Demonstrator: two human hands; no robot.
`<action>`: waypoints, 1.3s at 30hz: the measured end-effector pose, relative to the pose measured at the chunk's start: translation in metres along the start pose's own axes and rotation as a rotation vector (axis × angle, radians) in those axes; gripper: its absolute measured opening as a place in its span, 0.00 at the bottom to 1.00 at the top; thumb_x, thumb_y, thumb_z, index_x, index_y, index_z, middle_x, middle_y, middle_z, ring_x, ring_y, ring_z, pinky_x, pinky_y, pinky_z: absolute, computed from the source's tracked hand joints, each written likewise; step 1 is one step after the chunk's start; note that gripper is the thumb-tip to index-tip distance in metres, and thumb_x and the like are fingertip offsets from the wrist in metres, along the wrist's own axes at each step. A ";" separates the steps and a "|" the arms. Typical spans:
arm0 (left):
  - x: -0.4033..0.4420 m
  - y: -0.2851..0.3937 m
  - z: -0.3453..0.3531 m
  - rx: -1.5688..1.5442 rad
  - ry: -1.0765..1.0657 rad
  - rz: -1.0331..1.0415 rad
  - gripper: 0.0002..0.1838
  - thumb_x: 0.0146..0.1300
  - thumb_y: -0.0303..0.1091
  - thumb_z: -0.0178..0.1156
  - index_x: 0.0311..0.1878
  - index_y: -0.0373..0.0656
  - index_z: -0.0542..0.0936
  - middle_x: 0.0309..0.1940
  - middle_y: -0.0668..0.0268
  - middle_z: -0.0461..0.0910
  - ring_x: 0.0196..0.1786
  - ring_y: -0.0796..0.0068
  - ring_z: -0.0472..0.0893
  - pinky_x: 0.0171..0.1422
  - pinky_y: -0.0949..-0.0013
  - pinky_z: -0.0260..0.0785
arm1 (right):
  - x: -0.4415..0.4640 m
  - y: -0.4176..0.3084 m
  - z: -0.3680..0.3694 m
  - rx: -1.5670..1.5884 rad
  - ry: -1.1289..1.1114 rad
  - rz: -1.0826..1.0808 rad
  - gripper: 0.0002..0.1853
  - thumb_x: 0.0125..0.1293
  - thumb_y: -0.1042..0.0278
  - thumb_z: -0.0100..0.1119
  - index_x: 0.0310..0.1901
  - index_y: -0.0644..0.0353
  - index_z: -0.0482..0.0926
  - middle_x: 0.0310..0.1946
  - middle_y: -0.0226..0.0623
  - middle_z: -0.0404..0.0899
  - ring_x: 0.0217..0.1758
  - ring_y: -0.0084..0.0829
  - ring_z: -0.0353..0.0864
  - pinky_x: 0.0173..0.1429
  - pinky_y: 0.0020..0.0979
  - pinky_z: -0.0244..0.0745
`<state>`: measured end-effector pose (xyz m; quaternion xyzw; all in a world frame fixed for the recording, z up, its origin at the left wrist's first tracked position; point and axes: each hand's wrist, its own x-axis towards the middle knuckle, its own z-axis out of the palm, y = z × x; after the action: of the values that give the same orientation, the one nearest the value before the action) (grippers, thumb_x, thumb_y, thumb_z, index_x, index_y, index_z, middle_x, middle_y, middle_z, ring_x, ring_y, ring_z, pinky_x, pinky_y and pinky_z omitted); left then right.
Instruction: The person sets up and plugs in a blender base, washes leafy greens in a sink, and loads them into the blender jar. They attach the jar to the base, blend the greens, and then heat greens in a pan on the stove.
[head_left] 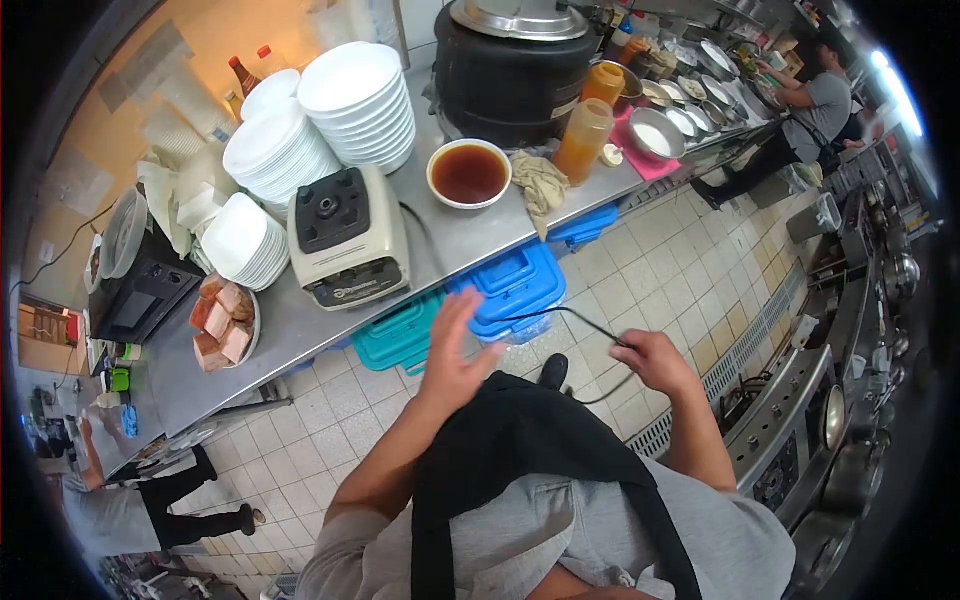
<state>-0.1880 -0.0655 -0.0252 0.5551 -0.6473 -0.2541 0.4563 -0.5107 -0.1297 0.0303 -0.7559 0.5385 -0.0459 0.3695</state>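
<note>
My right hand (pixel 655 362) is closed around a thin black cord (pixel 575 312), which arcs over towards the left and also hangs in a loop below the hand. In front of my black apron (pixel 530 430), my left hand (pixel 458 355) is raised with its fingers stretched out and nothing in them; it is slightly blurred. The cord's left end lies close to that hand without visibly touching it. Nearest on the counter is a beige blender base (pixel 350 235) with a black top and no jar. A white bowl of dark reddish-brown liquid (pixel 469 174) stands beyond it.
Stacked white bowls (pixel 357 105) and a bowl of meat chunks (pixel 225 325) stand on the steel counter (pixel 290 345). Blue lidded bins (pixel 515 285) sit underneath. A stove (pixel 780 440) lies to the right. One person (pixel 815 100) works far right, another (pixel 120 515) at left.
</note>
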 end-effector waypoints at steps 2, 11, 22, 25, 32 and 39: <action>0.039 0.055 0.023 0.129 -0.095 0.130 0.31 0.58 0.37 0.65 0.66 0.45 0.69 0.64 0.56 0.70 0.70 0.54 0.64 0.72 0.58 0.56 | 0.012 -0.033 -0.020 0.147 -0.036 -0.170 0.11 0.64 0.62 0.63 0.32 0.63 0.78 0.24 0.41 0.77 0.27 0.40 0.76 0.35 0.37 0.70; 0.077 0.098 0.125 0.055 -0.379 0.118 0.11 0.62 0.39 0.62 0.44 0.46 0.84 0.35 0.60 0.84 0.37 0.58 0.83 0.41 0.62 0.74 | 0.045 0.064 -0.087 -0.299 0.303 -0.330 0.06 0.60 0.69 0.61 0.37 0.59 0.79 0.29 0.41 0.80 0.33 0.46 0.79 0.40 0.41 0.74; 0.107 0.112 0.094 -0.095 -0.512 0.027 0.11 0.61 0.36 0.64 0.46 0.47 0.85 0.28 0.62 0.81 0.30 0.64 0.81 0.35 0.69 0.71 | 0.131 0.078 -0.128 1.702 0.258 -0.082 0.12 0.65 0.71 0.52 0.49 0.60 0.71 0.50 0.44 0.78 0.41 0.31 0.80 0.45 0.32 0.77; 0.122 0.100 0.079 -0.111 -0.539 -0.022 0.12 0.62 0.38 0.63 0.49 0.51 0.84 0.30 0.64 0.81 0.32 0.63 0.81 0.36 0.67 0.72 | 0.140 0.056 -0.186 1.629 0.491 -0.298 0.11 0.71 0.63 0.51 0.50 0.59 0.71 0.44 0.39 0.78 0.25 0.19 0.71 0.26 0.19 0.67; 0.165 0.076 0.016 0.076 -0.090 -0.011 0.12 0.59 0.29 0.63 0.47 0.49 0.84 0.28 0.63 0.79 0.29 0.66 0.78 0.36 0.67 0.70 | 0.178 -0.038 -0.295 1.319 0.429 -0.757 0.20 0.77 0.58 0.42 0.63 0.59 0.67 0.31 0.32 0.72 0.18 0.14 0.60 0.17 0.15 0.53; 0.215 0.060 -0.036 0.453 0.348 -0.059 0.10 0.57 0.25 0.63 0.43 0.42 0.85 0.30 0.60 0.79 0.38 0.65 0.77 0.45 0.70 0.68 | 0.285 -0.106 -0.370 1.132 0.016 -1.137 0.21 0.76 0.59 0.45 0.60 0.69 0.68 0.31 0.36 0.76 0.23 0.22 0.72 0.21 0.23 0.67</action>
<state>-0.1792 -0.2481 0.1074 0.6967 -0.5833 -0.0169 0.4172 -0.4826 -0.5446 0.2688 -0.6120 -0.0315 -0.4987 0.6130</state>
